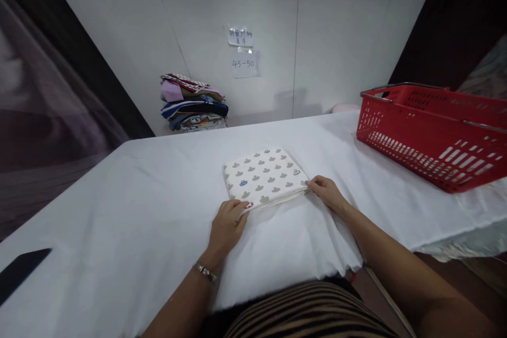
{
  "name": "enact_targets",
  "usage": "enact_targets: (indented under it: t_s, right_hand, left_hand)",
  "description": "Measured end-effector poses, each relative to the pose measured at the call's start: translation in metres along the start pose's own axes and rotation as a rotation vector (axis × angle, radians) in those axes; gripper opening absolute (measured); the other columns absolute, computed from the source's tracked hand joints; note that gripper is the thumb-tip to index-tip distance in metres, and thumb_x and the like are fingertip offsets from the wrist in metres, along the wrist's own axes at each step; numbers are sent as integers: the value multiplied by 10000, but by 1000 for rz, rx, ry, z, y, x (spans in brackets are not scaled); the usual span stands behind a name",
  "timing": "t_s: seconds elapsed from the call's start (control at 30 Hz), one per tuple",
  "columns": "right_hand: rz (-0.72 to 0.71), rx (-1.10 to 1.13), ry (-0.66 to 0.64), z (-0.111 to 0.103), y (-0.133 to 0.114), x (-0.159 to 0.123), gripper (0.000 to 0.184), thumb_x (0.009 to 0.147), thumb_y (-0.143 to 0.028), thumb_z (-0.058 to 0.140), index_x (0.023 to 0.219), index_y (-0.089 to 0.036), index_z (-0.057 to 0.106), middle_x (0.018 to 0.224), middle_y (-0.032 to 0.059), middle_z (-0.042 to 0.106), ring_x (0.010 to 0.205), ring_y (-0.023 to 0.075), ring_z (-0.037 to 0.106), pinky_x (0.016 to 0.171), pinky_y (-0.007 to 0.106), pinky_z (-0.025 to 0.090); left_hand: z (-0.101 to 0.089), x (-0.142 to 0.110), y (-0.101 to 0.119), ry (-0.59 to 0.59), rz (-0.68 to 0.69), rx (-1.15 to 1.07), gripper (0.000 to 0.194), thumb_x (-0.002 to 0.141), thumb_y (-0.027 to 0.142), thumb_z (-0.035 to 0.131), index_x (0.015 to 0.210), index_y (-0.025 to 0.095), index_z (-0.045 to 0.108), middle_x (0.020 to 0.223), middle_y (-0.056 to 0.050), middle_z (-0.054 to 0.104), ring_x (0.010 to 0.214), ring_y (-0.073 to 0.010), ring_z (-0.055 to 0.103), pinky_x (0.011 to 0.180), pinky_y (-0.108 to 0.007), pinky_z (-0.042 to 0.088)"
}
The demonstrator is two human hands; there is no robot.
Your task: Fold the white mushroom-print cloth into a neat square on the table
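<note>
A folded white cloth (264, 175) with a small grey print and a few coloured motifs lies flat on the white-covered table (158, 206). My left hand (228, 222) grips its near left corner, the thumb underneath and the fingers on top. At the near right corner, my right hand (325, 191) pinches the edge between thumb and fingertips. Several layers show along the near edge between the two hands. A bracelet (205, 272) circles my left wrist.
A red plastic basket (428, 137) with metal handles stands at the right. Behind the table's far edge, a stack of folded fabrics (194, 103) rests against the wall. Two paper notes (244, 63) are taped there. A dark flat object (24, 272) lies at the left.
</note>
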State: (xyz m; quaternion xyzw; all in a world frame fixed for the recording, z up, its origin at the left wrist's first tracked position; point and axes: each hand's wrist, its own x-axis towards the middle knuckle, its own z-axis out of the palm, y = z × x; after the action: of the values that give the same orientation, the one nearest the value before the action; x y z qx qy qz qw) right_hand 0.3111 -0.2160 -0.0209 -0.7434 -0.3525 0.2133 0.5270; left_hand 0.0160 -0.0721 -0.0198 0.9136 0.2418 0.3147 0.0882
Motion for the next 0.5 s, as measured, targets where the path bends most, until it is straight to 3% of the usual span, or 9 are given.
enact_targets:
  t_s: [0.13, 0.27, 0.5]
  right_hand:
    - [60, 111, -4, 1, -9, 0, 377, 686, -538, 630, 585, -202, 493, 432, -71, 404, 417, 82, 319, 432, 228, 252]
    - [169, 213, -57, -1, -10, 1, 357, 687, -465, 652, 553, -198, 459, 457, -58, 447, 388, 63, 328, 390, 222, 220]
    - [324, -18, -191, -8, -2, 10, 315, 721, -452, 638, 607, -175, 540, 528, -1, 583, 372, 67, 414, 345, 210, 221]
  left_hand:
    - [0, 1, -1, 0, 6, -10, 241, 878, 280, 478, 1074, 247, 614, 997, -49, 606, 980, -212, 544, 858, -370, 492]
    - [1, 1, -3, -7, 2, -18, 237, 878, 272, 487, 1074, 236, 616, 1000, -48, 606, 981, -206, 541, 859, -363, 489]
    - [0, 2, -3, -12, -8, -28, 238, 872, 278, 489, 1067, 253, 623, 995, -43, 611, 972, -209, 548, 841, -368, 497]
